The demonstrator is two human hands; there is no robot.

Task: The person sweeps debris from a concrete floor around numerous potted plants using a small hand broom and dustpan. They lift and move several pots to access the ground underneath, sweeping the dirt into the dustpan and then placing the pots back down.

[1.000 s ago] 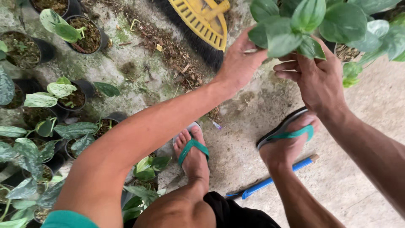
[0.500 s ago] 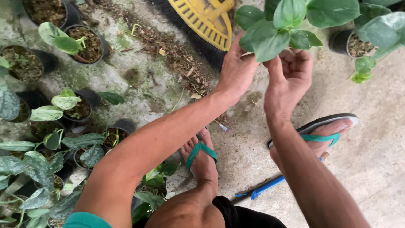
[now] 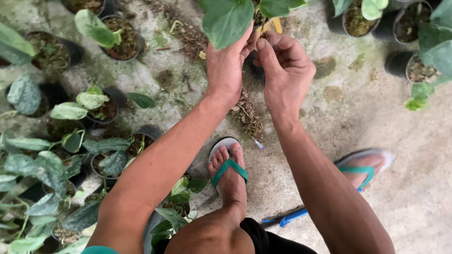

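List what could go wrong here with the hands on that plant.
Both hands, left and right, pinch at the stem under a big leaf; a hard pull might tear it. Pots crowd the left foot, so a step could tip one.

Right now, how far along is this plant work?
Already done, it seems: many small plants sit potted in black pots at the left. In hand: the left hand and right hand pinch the stem under a big green leaf. Left over: loose soil and debris lies on the concrete floor.
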